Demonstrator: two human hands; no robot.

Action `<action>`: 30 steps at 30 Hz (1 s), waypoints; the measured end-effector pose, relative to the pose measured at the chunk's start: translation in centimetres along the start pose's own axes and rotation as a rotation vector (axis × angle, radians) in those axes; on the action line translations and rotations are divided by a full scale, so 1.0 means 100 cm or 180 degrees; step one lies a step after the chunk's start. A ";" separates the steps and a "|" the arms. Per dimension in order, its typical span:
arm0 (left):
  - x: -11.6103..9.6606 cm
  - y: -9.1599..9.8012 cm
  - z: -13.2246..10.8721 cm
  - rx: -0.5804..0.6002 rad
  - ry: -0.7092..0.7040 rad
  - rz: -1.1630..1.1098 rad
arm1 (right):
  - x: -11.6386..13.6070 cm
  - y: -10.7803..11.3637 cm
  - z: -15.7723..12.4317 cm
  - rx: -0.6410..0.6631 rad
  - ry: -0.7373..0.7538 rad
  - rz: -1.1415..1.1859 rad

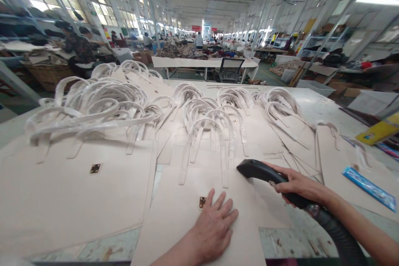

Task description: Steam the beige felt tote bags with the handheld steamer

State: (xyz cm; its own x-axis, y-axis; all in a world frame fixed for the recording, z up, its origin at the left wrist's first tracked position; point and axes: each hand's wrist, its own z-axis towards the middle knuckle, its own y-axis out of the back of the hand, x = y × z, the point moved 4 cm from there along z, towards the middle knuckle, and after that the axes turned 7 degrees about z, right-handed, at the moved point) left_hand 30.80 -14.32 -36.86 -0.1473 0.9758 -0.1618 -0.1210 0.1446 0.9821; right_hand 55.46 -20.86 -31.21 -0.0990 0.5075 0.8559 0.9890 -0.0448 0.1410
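Note:
My left hand lies flat, fingers spread, on a cream bag panel in front of me. Its fingertips are beside a small dark metal fitting on that panel. Two strap ends of a pale handle are attached near the panel's upper edge, and the handle loops up over other handles behind. My right hand is wrapped round a black vacuum hose nozzle, with a ribbed hose running down to the lower right. The nozzle's tip is just above or against the panel, right of the strap ends; contact cannot be made out.
To the left lies a stack of similar panels under a heap of looped handles. More handled panels spread behind and right. A blue packet and a yellow box sit at right. Another table and seated people are beyond.

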 end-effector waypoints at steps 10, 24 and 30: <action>-0.008 0.002 -0.008 0.0107 -0.0236 -0.0326 | 0.001 -0.030 -0.002 0.0285 -0.0128 -0.0233; -0.012 0.004 -0.009 -0.0027 -0.0190 -0.0075 | 0.002 -0.054 -0.009 0.0090 -0.0369 -0.0437; -0.016 0.004 -0.012 -0.0060 -0.0210 0.0102 | 0.013 -0.064 0.005 0.0090 -0.0226 -0.0680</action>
State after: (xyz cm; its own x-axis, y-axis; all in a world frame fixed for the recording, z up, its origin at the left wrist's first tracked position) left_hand 29.79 -16.03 -36.37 -0.0866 0.9886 -0.1230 -0.1358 0.1106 0.9845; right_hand 49.05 -19.50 -31.28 -0.2995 0.5622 0.7709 0.9492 0.0937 0.3004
